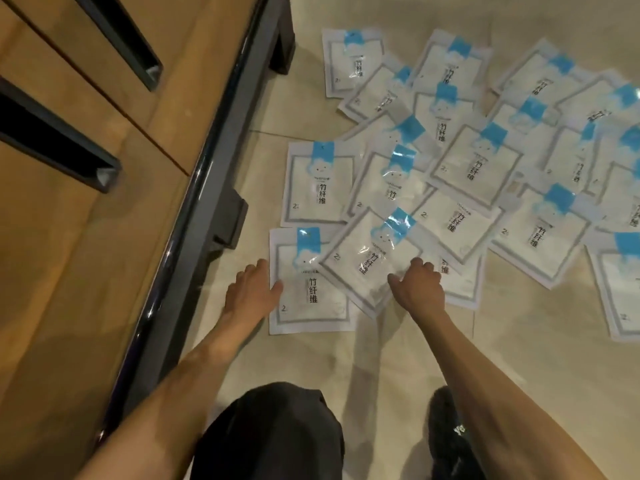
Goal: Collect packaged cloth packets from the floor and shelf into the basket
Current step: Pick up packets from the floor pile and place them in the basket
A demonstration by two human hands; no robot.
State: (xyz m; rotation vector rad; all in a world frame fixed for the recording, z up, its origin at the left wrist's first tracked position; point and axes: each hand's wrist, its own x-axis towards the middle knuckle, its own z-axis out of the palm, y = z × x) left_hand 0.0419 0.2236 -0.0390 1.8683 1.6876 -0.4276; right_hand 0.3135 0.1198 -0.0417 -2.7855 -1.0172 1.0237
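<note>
Beside the wooden shelf unit (86, 237) at the left, you are resting your left hand (247, 289) against the left edge of the nearest packet (311, 306), with your fingers straight and your thumb touching its face. A tilted packet (363, 261) is overlapping it to the right, and your right hand (420, 289) is curling its fingers round that packet's near corner. More packets (478, 168) are lying overlapped across the floor (519, 341) toward the far right.
</note>
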